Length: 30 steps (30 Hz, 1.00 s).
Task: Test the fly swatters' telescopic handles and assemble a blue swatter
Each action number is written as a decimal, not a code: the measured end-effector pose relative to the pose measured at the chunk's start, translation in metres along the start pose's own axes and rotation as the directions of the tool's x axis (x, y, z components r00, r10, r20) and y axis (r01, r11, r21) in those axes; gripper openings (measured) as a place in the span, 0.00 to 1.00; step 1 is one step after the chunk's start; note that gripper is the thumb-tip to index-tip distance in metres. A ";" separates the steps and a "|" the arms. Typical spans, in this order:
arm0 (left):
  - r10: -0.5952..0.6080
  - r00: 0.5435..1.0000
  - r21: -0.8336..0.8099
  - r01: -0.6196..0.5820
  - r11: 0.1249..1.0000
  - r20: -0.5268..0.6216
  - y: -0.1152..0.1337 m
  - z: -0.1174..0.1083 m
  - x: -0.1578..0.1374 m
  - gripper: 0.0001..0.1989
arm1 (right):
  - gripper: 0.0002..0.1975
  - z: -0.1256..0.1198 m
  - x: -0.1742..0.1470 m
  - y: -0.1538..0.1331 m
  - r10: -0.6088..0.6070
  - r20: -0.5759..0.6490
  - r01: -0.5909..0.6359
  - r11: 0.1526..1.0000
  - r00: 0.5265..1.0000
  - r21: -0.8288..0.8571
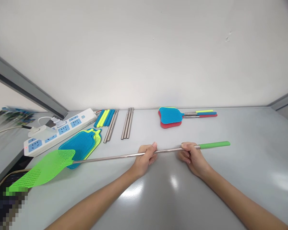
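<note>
Both hands grip the extended metal shaft of a green fly swatter (48,167), held across the table. My left hand (145,158) is closed around the middle of the shaft, thumb along it. Further right, my right hand (192,156) pinches the shaft just beside the green handle (215,145). The swatter's mesh head hangs at the far left, overlapping a stack of blue and yellow swatter heads (80,145). Behind my hands lie finished-looking swatters with a blue head (170,115) on top and a red head (170,125) beneath, their shafts collapsed.
A white power strip (64,129) with plugged-in adapters lies at the left. Several blue and yellow handle sleeves (104,118) rest near it. Loose metal tubes (128,123) lie alongside. A wall (146,54) closes off the table's back edge.
</note>
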<state>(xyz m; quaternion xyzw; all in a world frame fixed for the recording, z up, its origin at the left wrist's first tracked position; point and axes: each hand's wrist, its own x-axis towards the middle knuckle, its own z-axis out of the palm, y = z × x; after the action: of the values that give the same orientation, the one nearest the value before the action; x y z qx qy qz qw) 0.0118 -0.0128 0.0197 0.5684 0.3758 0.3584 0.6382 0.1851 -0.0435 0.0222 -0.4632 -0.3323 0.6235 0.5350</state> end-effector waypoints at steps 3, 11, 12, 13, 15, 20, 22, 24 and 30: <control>-0.005 1.000 -0.006 0.005 1.000 -0.005 0.000 -0.001 0.001 0.24 | 0.16 -0.005 0.002 -0.002 -0.003 -0.002 0.003 1.000 1.000 -0.014; -0.020 1.000 0.031 0.020 0.999 0.002 -0.001 -0.002 0.001 0.25 | 0.16 -0.010 0.002 -0.004 -0.003 0.022 0.004 0.999 1.000 -0.050; -0.024 1.000 0.040 0.024 0.999 0.001 -0.001 -0.002 0.001 0.25 | 0.16 -0.011 0.002 -0.003 -0.005 0.028 0.006 0.999 1.000 -0.053; -0.029 1.000 0.049 0.029 0.998 0.000 -0.001 -0.002 0.001 0.25 | 0.16 -0.012 0.002 -0.003 -0.006 0.041 0.008 0.998 0.999 -0.057; -0.031 1.000 0.058 0.031 0.998 -0.003 -0.001 -0.002 0.001 0.24 | 0.16 -0.013 0.003 -0.002 0.004 0.081 0.001 0.998 0.997 -0.068; -0.021 1.000 0.069 0.020 0.997 0.008 -0.001 -0.003 0.002 0.24 | 0.16 -0.015 0.003 -0.004 0.040 0.177 -0.027 0.997 0.983 -0.072; -0.031 0.999 0.095 0.029 0.995 0.027 -0.002 -0.003 0.002 0.24 | 0.17 -0.015 0.003 -0.005 0.036 0.194 -0.025 0.998 0.980 -0.057; -0.021 0.999 0.123 0.016 0.992 0.042 -0.002 -0.003 0.003 0.24 | 0.17 -0.015 0.003 -0.006 0.031 0.203 -0.023 0.999 0.979 -0.045; 0.021 0.993 0.192 -0.042 0.981 0.113 -0.001 -0.002 0.002 0.22 | 0.17 -0.011 0.001 -0.007 0.088 0.287 -0.085 0.996 0.954 -0.021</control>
<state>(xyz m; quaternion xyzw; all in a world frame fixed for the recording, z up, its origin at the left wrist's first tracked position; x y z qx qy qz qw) 0.0109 -0.0106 0.0180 0.6527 0.3640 0.2983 0.5938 0.1983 -0.0418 0.0243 -0.3838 -0.3886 0.7058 0.4512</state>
